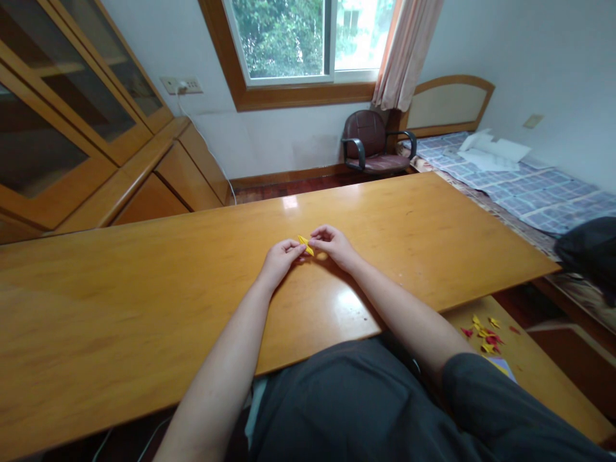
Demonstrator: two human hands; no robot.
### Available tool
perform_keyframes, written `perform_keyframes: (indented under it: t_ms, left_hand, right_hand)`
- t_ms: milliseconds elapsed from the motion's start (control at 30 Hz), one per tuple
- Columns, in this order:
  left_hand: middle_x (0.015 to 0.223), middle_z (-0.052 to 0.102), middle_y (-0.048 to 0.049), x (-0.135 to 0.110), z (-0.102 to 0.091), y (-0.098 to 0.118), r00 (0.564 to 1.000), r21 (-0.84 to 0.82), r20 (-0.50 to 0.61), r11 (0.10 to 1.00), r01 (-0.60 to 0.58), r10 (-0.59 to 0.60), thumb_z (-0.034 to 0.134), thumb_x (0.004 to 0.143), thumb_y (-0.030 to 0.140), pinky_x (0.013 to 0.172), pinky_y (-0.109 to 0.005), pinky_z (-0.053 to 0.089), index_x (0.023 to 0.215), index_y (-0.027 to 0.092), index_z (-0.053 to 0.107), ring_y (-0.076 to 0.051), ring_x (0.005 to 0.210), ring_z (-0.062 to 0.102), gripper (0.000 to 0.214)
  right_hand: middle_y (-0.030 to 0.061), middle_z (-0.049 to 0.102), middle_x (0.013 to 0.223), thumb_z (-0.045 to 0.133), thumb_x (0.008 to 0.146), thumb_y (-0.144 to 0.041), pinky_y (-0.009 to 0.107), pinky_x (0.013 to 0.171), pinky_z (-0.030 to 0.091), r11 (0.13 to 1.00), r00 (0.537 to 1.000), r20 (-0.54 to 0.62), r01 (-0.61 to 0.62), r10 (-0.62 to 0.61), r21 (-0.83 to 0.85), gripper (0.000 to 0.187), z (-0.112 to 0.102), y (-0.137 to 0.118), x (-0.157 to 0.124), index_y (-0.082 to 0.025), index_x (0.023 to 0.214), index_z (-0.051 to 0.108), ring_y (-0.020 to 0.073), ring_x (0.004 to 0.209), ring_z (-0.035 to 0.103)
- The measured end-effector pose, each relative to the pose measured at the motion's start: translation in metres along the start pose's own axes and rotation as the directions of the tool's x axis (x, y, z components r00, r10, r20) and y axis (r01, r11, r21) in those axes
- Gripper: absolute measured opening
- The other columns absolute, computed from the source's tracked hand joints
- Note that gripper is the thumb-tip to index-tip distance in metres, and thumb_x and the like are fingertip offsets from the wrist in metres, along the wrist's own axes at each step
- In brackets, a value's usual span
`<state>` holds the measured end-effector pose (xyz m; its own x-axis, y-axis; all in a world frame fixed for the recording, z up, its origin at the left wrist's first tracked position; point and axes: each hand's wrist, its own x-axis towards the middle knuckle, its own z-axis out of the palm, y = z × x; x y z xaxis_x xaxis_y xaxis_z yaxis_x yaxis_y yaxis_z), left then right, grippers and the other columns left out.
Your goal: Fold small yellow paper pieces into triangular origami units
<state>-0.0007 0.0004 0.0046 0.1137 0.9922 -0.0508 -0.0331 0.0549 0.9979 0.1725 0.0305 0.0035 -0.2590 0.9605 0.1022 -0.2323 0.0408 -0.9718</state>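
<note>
Between my two hands is a small piece of folded yellow paper (306, 244), slim and pointed at both ends, held just above the wooden table (158, 289). My left hand (282, 260) pinches its left side between thumb and fingers. From the right, my right hand (334, 246) is closed on the paper's other side, thumb and forefinger together. Fingertips cover part of the folds, so the exact shape is hard to make out.
On a lower wooden surface (543, 359) at the right lie several small red and yellow folded paper pieces (487, 335), with a paper stack (501, 367) beside them. Beyond the table stand a brown armchair (366, 138), a bed (520, 179) and a glass-door cabinet (86, 115). A black bag (590, 250) sits far right.
</note>
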Motion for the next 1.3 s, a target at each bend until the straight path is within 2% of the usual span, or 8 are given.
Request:
perform_keyframes:
  t_ms: [233, 367, 467, 633, 800, 967, 1167, 1300]
  left_hand:
    - [0.067, 0.067, -0.0024, 0.0, -0.003, 0.0, 0.998, 0.098, -0.016, 0.994, -0.052, 0.054, 0.074, 0.069, 0.056, 0.055, -0.024, 0.048, 0.077, 0.016, 0.071, -0.013, 0.058, 0.059, 0.041]
    - [0.073, 0.069, -0.0026, 0.003, -0.007, -0.003, 0.995, 0.149, -0.055, 0.986, -0.075, 0.084, 0.072, 0.073, 0.053, 0.056, -0.022, 0.047, 0.076, 0.015, 0.071, -0.011, 0.058, 0.058, 0.038]
    - [0.076, 0.07, -0.0031, 0.005, -0.009, -0.006, 0.991, 0.096, -0.087, 0.991, -0.095, 0.103, 0.072, 0.074, 0.051, 0.062, -0.023, 0.049, 0.079, 0.015, 0.071, -0.012, 0.063, 0.06, 0.036]
    - [0.065, 0.064, -0.0006, 0.006, -0.008, -0.008, 0.994, -0.001, -0.062, 0.996, -0.091, 0.091, 0.073, 0.073, 0.048, 0.056, -0.022, 0.048, 0.073, 0.015, 0.066, -0.013, 0.06, 0.059, 0.034]
    - [0.077, 0.067, -0.002, 0.004, -0.004, -0.006, 0.996, -0.023, -0.059, 0.997, -0.068, 0.066, 0.076, 0.071, 0.043, 0.058, -0.022, 0.05, 0.082, 0.015, 0.065, -0.011, 0.062, 0.06, 0.032]
    - [0.083, 0.064, -0.0003, 0.006, -0.004, -0.007, 0.972, 0.035, -0.13, 0.981, -0.191, 0.194, 0.077, 0.07, 0.04, 0.06, -0.024, 0.053, 0.106, 0.019, 0.064, -0.012, 0.066, 0.062, 0.043]
    - [0.087, 0.067, -0.0032, 0.006, -0.006, -0.012, 0.947, 0.121, -0.117, 0.951, -0.284, 0.298, 0.072, 0.076, 0.038, 0.072, -0.029, 0.055, 0.094, 0.018, 0.066, -0.015, 0.072, 0.066, 0.028]
    - [0.088, 0.065, -0.0028, 0.005, -0.007, -0.011, 0.924, 0.207, -0.095, 0.915, -0.345, 0.37, 0.07, 0.078, 0.036, 0.071, -0.029, 0.055, 0.09, 0.018, 0.066, -0.015, 0.073, 0.066, 0.022]
  right_hand:
    - [-0.004, 0.061, 0.072, 0.082, 0.059, -0.036, 0.026, 0.068, 0.045, 1.0, 1.0, 0.01, -0.018, 0.018, -0.003, 0.041, -0.001, 0.003, 0.001, -0.018, 0.086, 0.057, 0.0107, 0.067, 0.057]
    - [-0.0038, 0.063, 0.072, 0.082, 0.06, -0.036, 0.025, 0.069, 0.046, 0.999, 0.998, 0.043, -0.042, 0.041, 0.023, 0.044, 0.0, 0.001, -0.001, -0.018, 0.091, 0.058, 0.0107, 0.067, 0.058]
    - [-0.002, 0.065, 0.075, 0.08, 0.063, -0.041, 0.025, 0.067, 0.046, 0.997, 0.994, 0.079, -0.076, 0.077, -0.011, 0.041, 0.001, -0.002, -0.003, -0.017, 0.09, 0.06, 0.0103, 0.067, 0.057]
    - [-0.0012, 0.065, 0.072, 0.078, 0.064, -0.044, 0.023, 0.059, 0.042, 0.983, 0.983, 0.128, -0.116, 0.135, -0.142, 0.039, 0.005, -0.004, -0.006, -0.014, 0.084, 0.063, 0.0097, 0.062, 0.054]
    - [-0.0026, 0.061, 0.063, 0.076, 0.065, -0.045, 0.022, 0.055, 0.038, 0.98, 0.982, 0.103, -0.14, 0.156, -0.143, 0.037, 0.006, -0.007, -0.006, -0.013, 0.076, 0.063, 0.0087, 0.058, 0.052]
    - [-0.0005, 0.064, 0.064, 0.077, 0.064, -0.046, 0.022, 0.056, 0.04, 0.976, 0.968, 0.15, -0.183, 0.2, -0.121, 0.038, 0.004, -0.01, -0.006, -0.012, 0.074, 0.064, 0.0088, 0.057, 0.054]
    - [-0.0008, 0.063, 0.063, 0.078, 0.064, -0.052, 0.022, 0.057, 0.042, 0.978, 0.967, 0.151, -0.202, 0.206, -0.043, 0.043, 0.002, -0.008, -0.006, -0.013, 0.077, 0.064, 0.0084, 0.056, 0.054]
    - [0.0004, 0.064, 0.065, 0.078, 0.063, -0.054, 0.023, 0.057, 0.044, 0.98, 0.969, 0.144, -0.193, 0.198, -0.047, 0.046, 0.003, -0.007, -0.006, -0.013, 0.075, 0.064, 0.0085, 0.056, 0.055]
